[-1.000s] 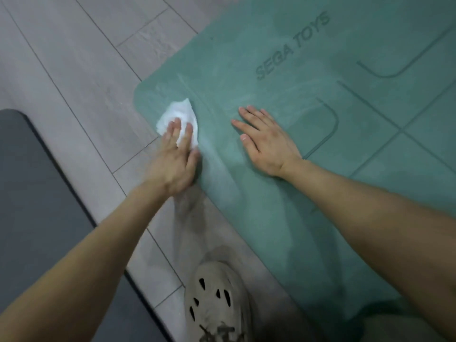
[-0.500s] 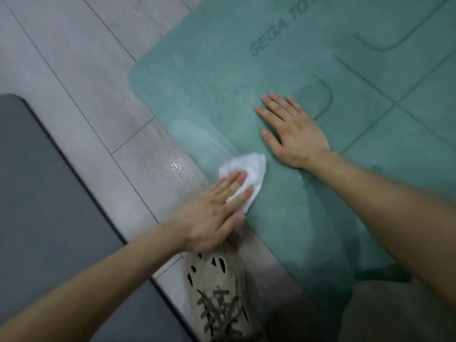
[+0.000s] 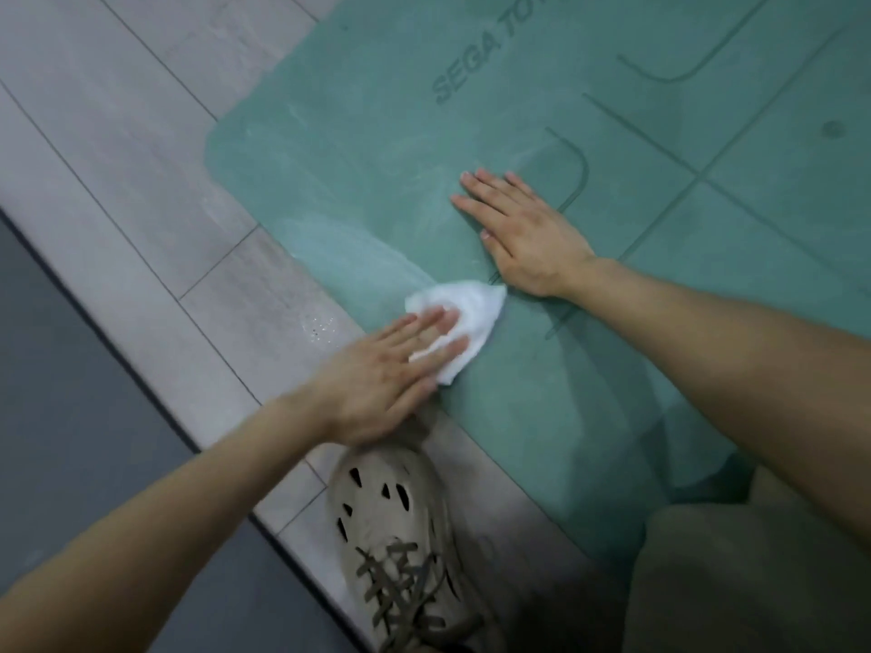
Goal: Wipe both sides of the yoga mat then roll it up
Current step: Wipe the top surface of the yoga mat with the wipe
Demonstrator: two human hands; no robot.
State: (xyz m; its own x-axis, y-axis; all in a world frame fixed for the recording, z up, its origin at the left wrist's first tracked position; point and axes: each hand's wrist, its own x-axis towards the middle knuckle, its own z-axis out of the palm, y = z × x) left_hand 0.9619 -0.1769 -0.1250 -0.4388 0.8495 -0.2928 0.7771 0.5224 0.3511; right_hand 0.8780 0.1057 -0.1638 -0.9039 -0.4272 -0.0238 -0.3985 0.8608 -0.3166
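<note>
Head view: the green mat (image 3: 377, 134) lies flat on the floor (image 3: 141, 157), filling the upper right of the frame. Its rounded corner points left. Both edges run out of frame, so its long axis cannot be told. The left hand (image 3: 377, 374) presses a white wipe (image 3: 471, 308) on the mat's lower-left edge with straight fingers. The right hand (image 3: 523, 228) lies flat on the mat just above, fingers pointing upper left. A shoe (image 3: 400, 534) stands at the bottom.
</note>
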